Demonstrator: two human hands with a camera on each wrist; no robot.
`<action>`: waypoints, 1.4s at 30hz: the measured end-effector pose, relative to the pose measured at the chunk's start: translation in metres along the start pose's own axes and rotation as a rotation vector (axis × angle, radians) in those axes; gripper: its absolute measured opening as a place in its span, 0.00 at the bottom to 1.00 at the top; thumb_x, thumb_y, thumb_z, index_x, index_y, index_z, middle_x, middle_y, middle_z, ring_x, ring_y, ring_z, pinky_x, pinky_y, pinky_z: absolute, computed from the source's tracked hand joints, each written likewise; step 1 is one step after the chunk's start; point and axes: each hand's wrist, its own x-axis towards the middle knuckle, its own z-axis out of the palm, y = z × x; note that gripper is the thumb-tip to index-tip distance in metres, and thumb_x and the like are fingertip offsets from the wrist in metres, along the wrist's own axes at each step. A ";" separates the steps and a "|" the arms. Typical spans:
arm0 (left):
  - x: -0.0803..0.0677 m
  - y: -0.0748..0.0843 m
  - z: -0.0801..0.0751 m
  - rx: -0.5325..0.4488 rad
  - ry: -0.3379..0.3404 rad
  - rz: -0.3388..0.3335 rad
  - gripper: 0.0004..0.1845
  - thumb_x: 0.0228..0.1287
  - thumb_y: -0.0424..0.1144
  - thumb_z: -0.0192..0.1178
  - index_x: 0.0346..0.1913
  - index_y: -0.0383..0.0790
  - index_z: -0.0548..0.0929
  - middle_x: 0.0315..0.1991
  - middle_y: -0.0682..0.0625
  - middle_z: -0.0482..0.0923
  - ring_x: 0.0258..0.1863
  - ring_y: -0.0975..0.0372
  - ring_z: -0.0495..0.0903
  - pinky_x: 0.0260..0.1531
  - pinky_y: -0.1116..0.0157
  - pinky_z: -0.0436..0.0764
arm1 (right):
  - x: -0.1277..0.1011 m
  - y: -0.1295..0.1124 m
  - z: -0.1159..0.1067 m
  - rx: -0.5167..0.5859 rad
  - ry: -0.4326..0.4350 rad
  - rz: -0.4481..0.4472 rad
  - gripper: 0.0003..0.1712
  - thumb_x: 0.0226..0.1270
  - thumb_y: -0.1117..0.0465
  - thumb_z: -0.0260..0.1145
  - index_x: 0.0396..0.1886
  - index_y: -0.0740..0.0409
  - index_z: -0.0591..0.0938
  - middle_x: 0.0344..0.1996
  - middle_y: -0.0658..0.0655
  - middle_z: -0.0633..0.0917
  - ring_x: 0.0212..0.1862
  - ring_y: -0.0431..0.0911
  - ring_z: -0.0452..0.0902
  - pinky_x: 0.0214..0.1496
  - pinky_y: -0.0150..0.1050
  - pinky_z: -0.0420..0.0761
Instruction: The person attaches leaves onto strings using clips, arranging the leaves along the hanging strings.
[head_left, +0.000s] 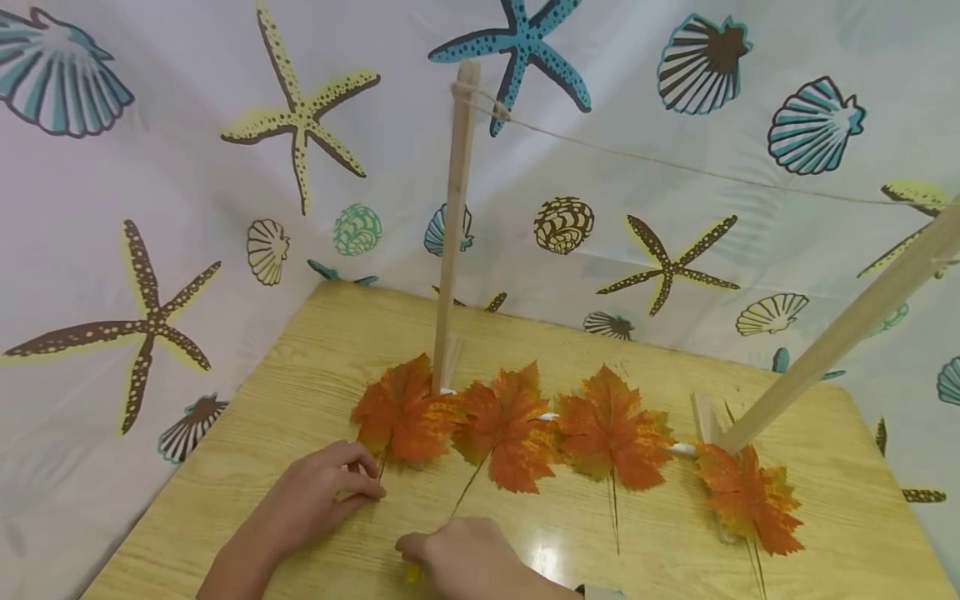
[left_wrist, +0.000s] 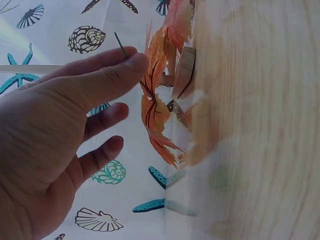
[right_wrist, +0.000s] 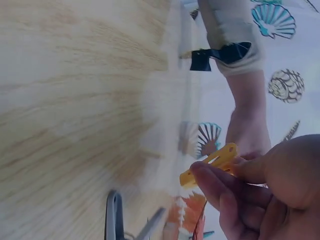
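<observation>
In the head view my left hand [head_left: 318, 496] pinches the thin stem of the leftmost orange maple leaf [head_left: 405, 412] between thumb and forefinger. The left wrist view shows the stem tip [left_wrist: 120, 44] poking out past those fingers, with the other fingers spread apart. My right hand [head_left: 472, 558] is close by at the front. Seen from the right wrist, its thumb and forefinger pinch a yellow plastic clip [right_wrist: 212, 165], shaped like a clothes peg. A second maple leaf [head_left: 506, 429], its stem pointing toward my right hand, lies beside the first.
Two more maple leaves [head_left: 615, 429] [head_left: 750, 500] lie rightward along a white strip [head_left: 681, 448]. Wooden posts [head_left: 450, 242] [head_left: 847, 325] rise from the table [head_left: 300, 375], with a string [head_left: 660, 160] between their tops. A grey metal tool [right_wrist: 115, 215] lies near my right hand. Patterned cloth hangs behind.
</observation>
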 end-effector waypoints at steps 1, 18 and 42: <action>0.001 0.000 0.000 -0.015 0.014 0.028 0.13 0.41 0.33 0.73 0.30 0.57 0.87 0.36 0.61 0.75 0.34 0.68 0.74 0.33 0.74 0.74 | -0.003 0.001 -0.001 0.028 0.018 0.007 0.18 0.61 0.40 0.59 0.46 0.40 0.80 0.16 0.37 0.75 0.13 0.29 0.59 0.15 0.24 0.63; 0.021 0.015 -0.007 -0.279 0.099 0.130 0.18 0.50 0.26 0.66 0.44 0.48 0.85 0.44 0.55 0.80 0.41 0.63 0.80 0.41 0.76 0.75 | -0.028 0.030 -0.011 1.073 -0.134 0.175 0.16 0.66 0.52 0.60 0.53 0.45 0.77 0.38 0.45 0.82 0.34 0.38 0.80 0.36 0.32 0.78; 0.077 0.047 -0.035 -0.335 0.336 0.119 0.25 0.35 0.11 0.65 0.34 0.43 0.87 0.32 0.50 0.82 0.35 0.58 0.77 0.37 0.76 0.74 | -0.039 0.059 -0.018 1.106 0.315 0.020 0.18 0.58 0.59 0.68 0.49 0.54 0.81 0.37 0.52 0.83 0.31 0.40 0.80 0.31 0.38 0.81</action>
